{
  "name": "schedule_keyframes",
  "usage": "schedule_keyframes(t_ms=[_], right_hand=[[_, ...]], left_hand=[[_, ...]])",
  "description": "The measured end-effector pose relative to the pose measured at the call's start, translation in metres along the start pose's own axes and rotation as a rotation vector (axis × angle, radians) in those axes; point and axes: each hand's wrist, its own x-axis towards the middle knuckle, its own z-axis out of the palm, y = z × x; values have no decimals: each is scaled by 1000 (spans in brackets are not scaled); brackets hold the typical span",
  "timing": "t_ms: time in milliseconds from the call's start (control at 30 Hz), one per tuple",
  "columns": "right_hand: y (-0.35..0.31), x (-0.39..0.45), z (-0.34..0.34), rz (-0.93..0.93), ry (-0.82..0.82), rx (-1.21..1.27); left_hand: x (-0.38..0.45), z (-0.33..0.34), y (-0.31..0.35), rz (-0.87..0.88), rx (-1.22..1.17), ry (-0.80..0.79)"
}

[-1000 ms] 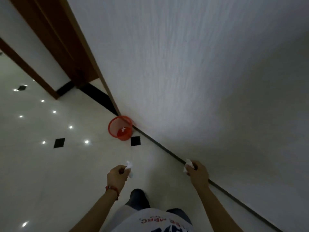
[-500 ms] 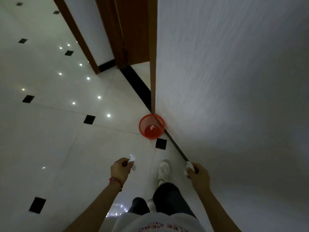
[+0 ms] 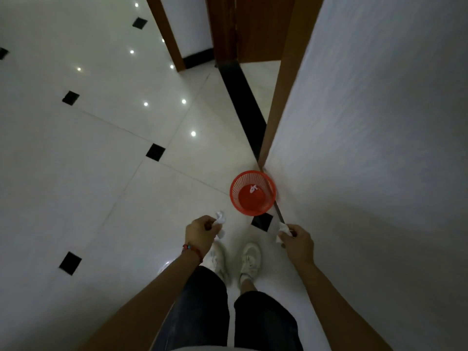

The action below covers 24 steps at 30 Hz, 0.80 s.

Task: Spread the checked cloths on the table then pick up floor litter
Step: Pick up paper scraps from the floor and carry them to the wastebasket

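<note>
At the foot of the white wall (image 3: 379, 122), just where its wooden door frame (image 3: 278, 97) meets the floor, a red mesh wastebasket (image 3: 252, 192) stands upright against the skirting, with one scrap of white paper (image 3: 253, 189) lying inside it. The person stands just short of it, both pale sneakers (image 3: 249, 259) side by side on the glossy white tiled floor (image 3: 88, 186). The left hand (image 3: 201, 233) is closed around a crumpled white tissue (image 3: 220, 219), which sticks out past the fingers; a red beaded bracelet (image 3: 192, 249) circles that wrist. The right hand (image 3: 297, 243) pinches a second crumpled tissue (image 3: 283, 229), close beside the wall's lower edge. Both hands are held above the floor, near the basket's rim but apart from it. To the left the tiles lie open and wide, marked only by small black diamond insets (image 3: 155, 152) and reflected ceiling lights; ahead, a black threshold strip (image 3: 243, 102) runs through the doorway.
</note>
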Motion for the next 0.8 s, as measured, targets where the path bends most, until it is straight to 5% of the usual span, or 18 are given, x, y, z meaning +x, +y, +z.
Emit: schedule_keyframes(t_ms=[300,800], right_hand=[[26,142,71,156,31,-5],[96,299,170,353,32,329]], left_hand=[[136,101,-13,-77,46,-148],[291,210,-75,-230,-2,-253]])
